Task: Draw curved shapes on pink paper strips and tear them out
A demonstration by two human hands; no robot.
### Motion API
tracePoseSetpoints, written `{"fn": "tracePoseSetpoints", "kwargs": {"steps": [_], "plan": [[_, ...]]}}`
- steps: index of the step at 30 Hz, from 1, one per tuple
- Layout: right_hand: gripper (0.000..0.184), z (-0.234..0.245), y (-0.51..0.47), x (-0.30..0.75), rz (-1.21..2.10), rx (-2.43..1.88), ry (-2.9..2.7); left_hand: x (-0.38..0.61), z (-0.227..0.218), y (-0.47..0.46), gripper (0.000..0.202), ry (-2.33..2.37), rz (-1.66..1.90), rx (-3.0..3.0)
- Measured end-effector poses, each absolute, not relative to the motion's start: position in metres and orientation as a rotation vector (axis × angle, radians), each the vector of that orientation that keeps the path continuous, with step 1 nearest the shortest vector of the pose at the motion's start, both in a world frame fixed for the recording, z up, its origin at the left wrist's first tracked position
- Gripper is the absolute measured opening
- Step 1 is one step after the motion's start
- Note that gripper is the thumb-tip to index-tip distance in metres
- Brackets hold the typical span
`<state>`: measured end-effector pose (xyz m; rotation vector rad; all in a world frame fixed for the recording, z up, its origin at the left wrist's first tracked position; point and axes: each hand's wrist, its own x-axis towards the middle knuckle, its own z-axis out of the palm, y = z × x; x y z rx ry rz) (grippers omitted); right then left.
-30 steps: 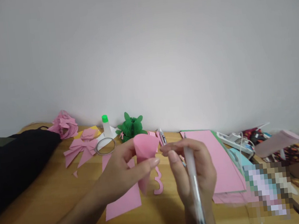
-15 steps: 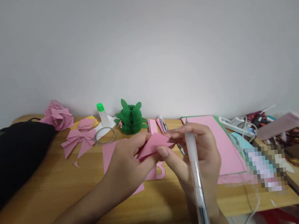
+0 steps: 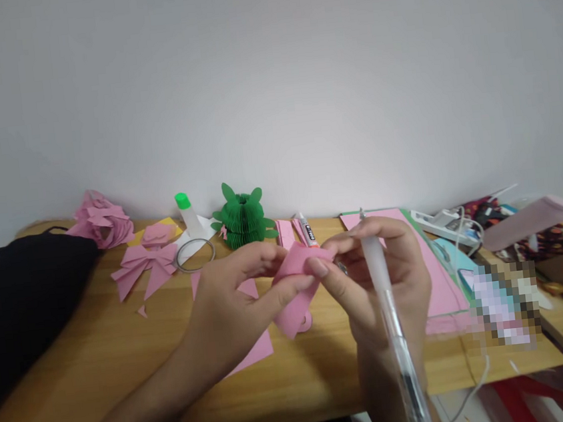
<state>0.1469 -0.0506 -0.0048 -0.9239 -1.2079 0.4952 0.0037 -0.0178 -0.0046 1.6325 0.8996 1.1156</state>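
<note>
Between my two hands, above the table, is a folded piece of pink paper point(image 3: 298, 296). My left hand point(image 3: 233, 303) pinches its left side between thumb and fingers. With thumb and fingertips, my right hand point(image 3: 393, 273) grips the paper's upper right edge. A clear-barrelled pen point(image 3: 392, 320) also rests in the right hand, its tip pointing up and away from me. Beneath the hands lie a pink sheet point(image 3: 251, 358) and a small curved pink cutout point(image 3: 305, 322), both partly covered. Just beyond the paper is a glue tube point(image 3: 307, 228) beside pink strips point(image 3: 286, 233).
A green honeycomb paper figure point(image 3: 243, 218), a green-capped glue bottle point(image 3: 188, 214), a metal ring point(image 3: 195, 255) and a pink paper bow point(image 3: 146, 262) stand or lie behind. Black fabric point(image 3: 28, 291) covers the left. At right are pink sheets point(image 3: 442, 275), a power strip point(image 3: 444, 231) and a cable.
The pink paper has turned so that a longer part hangs downward below the fingers. Both hands and the pen have shifted slightly to the right in view.
</note>
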Motion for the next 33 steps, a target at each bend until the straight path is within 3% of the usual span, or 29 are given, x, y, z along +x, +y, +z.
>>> {"fn": "tracePoseSetpoints", "kwargs": {"steps": [14,33], "plan": [[0.034,-0.001,-0.052,0.146,0.605,-0.892,-1.156,-0.001,0.006,-0.016,0.004,0.77,0.925,1.325],[0.024,0.0,-0.056,0.149,0.5,-0.94,-1.185,-0.006,-0.005,-0.013,0.008,0.583,0.771,1.088]]}}
